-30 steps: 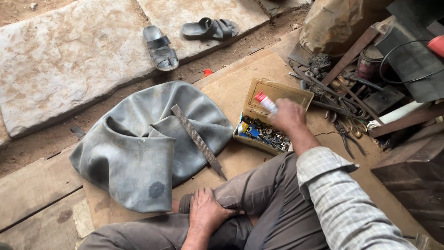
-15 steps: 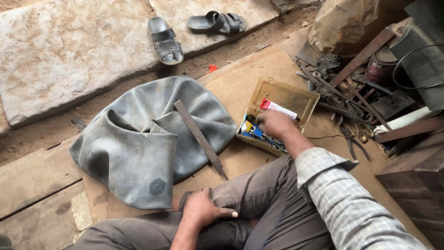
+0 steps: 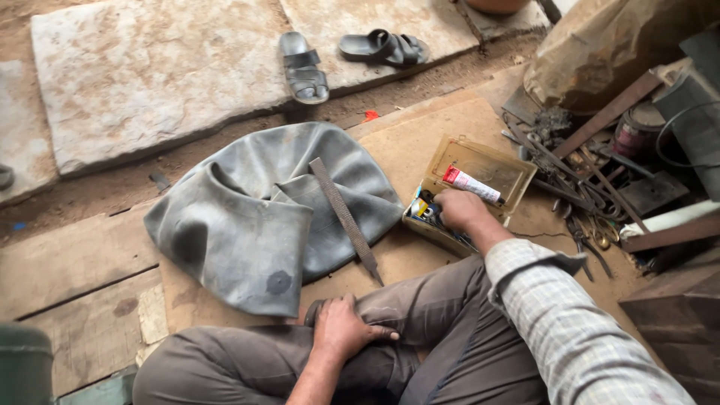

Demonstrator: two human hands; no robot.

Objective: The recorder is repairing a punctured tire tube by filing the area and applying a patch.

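Note:
My right hand (image 3: 459, 210) reaches into a small open yellowish box (image 3: 517, 176) on the board; its fingers are curled down among small items in the box's near half, and whether they grip anything is hidden. A white tube with a red end (image 3: 471, 184) lies in the box's far half, just beyond the hand. On my bent leg rests my left hand (image 3: 341, 330), fingers spread, holding nothing. A grey rubber inner tube (image 3: 247, 217) lies folded to the left of the box, with a long metal file (image 3: 345, 217) lying across it.
A heap of rusty metal tools (image 3: 577, 180) lies right of the box, under a brown sack (image 3: 607, 45). Two dark sandals (image 3: 303, 67) (image 3: 384, 46) sit on stone slabs (image 3: 150, 75) beyond. A green container (image 3: 22, 364) stands at the bottom left.
A second ago my right hand held the red-ended tube; the tube now lies in the box and the hand has moved down into the near half. The left hand has stayed on the leg.

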